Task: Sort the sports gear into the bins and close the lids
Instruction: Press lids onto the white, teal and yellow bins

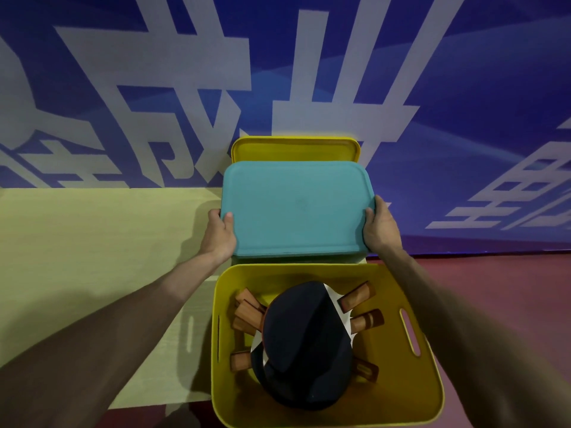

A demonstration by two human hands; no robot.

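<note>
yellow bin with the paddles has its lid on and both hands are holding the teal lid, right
No. In the head view the yellow bin is open, with no lid on it and the paddles showing inside. The left hand and right hand do hold the teal lid by its sides.

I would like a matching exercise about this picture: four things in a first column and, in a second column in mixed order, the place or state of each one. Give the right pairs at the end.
Column 1
1. teal lid
2. yellow lid
3. paddles
4. yellow bin

Column 2
a. open, with no lid on it
b. gripped at its two sides by the left hand and the right hand
c. upright against the blue wall, behind another lid
d. piled inside the bin

Pairs: 1-b; 2-c; 3-d; 4-a
</note>
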